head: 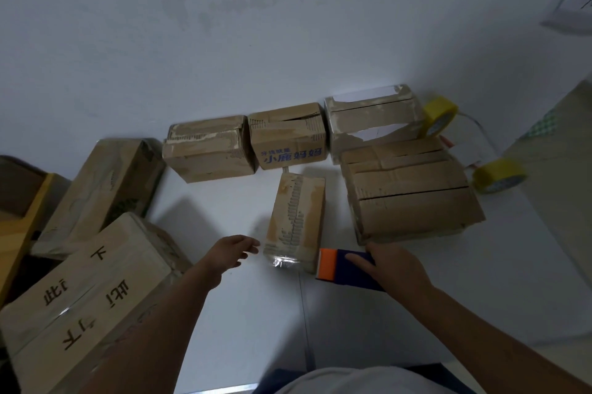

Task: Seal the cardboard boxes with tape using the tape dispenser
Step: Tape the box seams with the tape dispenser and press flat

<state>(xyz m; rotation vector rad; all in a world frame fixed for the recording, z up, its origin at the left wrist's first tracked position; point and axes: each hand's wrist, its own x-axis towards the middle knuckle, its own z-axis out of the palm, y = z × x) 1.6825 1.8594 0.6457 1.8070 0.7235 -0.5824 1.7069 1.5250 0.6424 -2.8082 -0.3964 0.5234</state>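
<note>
A narrow cardboard box (296, 217) lies lengthwise on the white table (243, 313), with clear tape shining on its near end. My right hand (394, 265) grips a blue tape dispenser (349, 271) with an orange head, just right of that near end. My left hand (237, 249) reaches toward the box's near left corner with relaxed fingers, a small gap short of it. Three more boxes stand in a row against the wall: a torn one (208, 150), one with blue print (288, 137) and a pale one (371, 118). A larger box (413, 191) sits at the right.
Two big boxes (96, 188) (86, 291) crowd the left side, the nearer one printed with black characters. Two yellow tape rolls (439, 114) (499, 175) stand at the right by a thin cable. A table seam runs toward me from the narrow box.
</note>
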